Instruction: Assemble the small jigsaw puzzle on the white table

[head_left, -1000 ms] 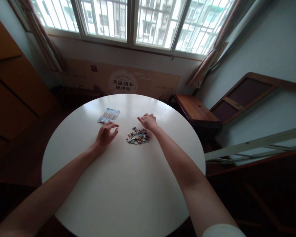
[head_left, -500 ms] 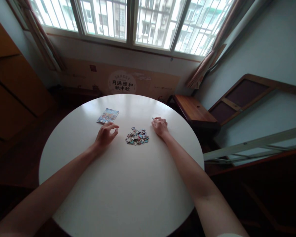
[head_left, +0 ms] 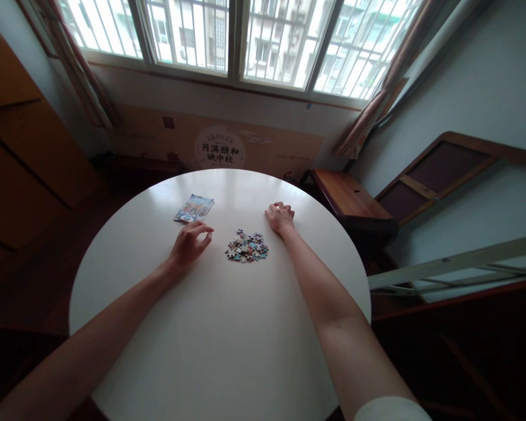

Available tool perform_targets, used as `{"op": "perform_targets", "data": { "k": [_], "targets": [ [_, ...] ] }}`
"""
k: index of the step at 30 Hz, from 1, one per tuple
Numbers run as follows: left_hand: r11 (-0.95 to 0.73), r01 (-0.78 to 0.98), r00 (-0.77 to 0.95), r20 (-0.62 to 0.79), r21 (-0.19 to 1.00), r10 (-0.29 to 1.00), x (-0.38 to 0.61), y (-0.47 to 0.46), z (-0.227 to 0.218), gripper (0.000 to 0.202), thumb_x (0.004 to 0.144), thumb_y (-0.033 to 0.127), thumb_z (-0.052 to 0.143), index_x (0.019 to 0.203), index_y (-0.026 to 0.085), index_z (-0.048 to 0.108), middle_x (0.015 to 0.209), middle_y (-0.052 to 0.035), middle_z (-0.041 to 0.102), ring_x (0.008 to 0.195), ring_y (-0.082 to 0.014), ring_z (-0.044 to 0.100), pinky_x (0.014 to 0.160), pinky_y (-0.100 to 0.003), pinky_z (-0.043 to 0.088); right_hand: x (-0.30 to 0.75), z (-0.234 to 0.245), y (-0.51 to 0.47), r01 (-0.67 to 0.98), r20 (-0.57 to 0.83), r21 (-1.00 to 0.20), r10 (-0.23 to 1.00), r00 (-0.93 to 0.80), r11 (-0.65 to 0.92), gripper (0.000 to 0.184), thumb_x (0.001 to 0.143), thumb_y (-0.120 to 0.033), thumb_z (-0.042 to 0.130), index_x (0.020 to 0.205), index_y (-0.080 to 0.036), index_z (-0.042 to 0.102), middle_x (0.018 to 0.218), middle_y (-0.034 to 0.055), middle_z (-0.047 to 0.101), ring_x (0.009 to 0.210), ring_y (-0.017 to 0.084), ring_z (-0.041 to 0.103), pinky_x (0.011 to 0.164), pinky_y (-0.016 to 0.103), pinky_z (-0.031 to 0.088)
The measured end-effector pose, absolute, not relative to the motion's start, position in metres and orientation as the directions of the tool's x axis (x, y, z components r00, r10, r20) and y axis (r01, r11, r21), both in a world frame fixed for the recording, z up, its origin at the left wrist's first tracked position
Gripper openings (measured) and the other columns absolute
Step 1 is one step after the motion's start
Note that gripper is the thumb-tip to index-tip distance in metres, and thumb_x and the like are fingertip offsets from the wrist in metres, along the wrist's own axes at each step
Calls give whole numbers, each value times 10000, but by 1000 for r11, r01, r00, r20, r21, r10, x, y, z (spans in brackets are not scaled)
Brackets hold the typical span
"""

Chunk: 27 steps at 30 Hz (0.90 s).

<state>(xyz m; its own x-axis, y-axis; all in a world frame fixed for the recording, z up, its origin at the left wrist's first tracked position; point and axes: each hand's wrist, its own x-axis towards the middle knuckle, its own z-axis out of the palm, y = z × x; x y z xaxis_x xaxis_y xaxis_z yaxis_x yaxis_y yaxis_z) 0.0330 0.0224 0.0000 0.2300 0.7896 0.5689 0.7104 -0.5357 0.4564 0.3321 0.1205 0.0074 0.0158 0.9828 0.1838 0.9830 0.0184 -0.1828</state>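
A heap of small jigsaw puzzle pieces [head_left: 247, 248] in mixed colours lies on the white round table [head_left: 228, 345]. To the left of the heap, my left hand [head_left: 191, 243] rests with thumb and forefinger brought together in a pinch. Whatever may be between those fingertips is too small to make out. Just behind that hand is a flat, colourful picture packet [head_left: 194, 208]. Beyond the heap on the right, my right hand [head_left: 280, 217] is closed low over the table, fingers curled down. Its fingertips are hidden now; a small pale puzzle piece showed at them earlier.
A wooden bench [head_left: 350, 196] stands past the table's right edge. Barred windows [head_left: 276, 44] and a wall poster [head_left: 219, 147] with printed characters are behind the table. An orange-brown cabinet [head_left: 21, 152] is at the left.
My right hand has shifted slightly left and turned, so the small piece at its fingertips is out of sight. My left hand stays nearly in place. The whole view has shifted slightly.
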Motion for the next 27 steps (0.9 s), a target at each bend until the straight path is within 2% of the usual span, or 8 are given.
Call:
{"op": "perform_targets", "data": {
  "k": [4,10,18,22,27],
  "targets": [
    [-539,704,240,559,462,794,34,22,1,207,858,264,500,872,175,687,895,-64,637,867,-197,590,852,-345,469,334,6,117,975,232,-220,971,62,-9,477,922,-472,347,1285,-217,523,1381,93,410,1157,317,363,960,446,348],
    [-535,711,249,547,457,799,34,22,0,196,855,269,507,860,186,684,903,-62,642,876,-200,593,862,-352,467,333,6,117,979,193,-201,981,23,16,486,927,-524,302,1205,-233,574,1385,73,437,1179,316,354,973,471,326],
    [-554,699,266,555,451,788,34,22,0,194,865,264,500,859,180,675,899,-58,633,867,-193,588,854,-340,465,333,5,120,974,195,-227,980,26,19,502,918,-516,340,1271,-217,535,1405,86,430,1203,328,357,991,490,311],
    [-557,694,270,552,456,789,34,22,2,205,861,267,497,849,171,678,882,-66,633,852,-194,588,838,-336,466,334,5,118,961,274,-276,959,67,12,493,910,-484,388,1296,-206,520,1385,95,432,1166,314,392,968,450,348],
    [-564,679,276,549,470,789,34,23,1,202,858,264,496,839,178,678,863,-56,628,823,-183,593,811,-319,472,331,10,102,921,427,-386,895,130,50,363,919,-368,409,1157,-194,620,1269,107,487,1110,268,446,955,399,367]
  ]
}}
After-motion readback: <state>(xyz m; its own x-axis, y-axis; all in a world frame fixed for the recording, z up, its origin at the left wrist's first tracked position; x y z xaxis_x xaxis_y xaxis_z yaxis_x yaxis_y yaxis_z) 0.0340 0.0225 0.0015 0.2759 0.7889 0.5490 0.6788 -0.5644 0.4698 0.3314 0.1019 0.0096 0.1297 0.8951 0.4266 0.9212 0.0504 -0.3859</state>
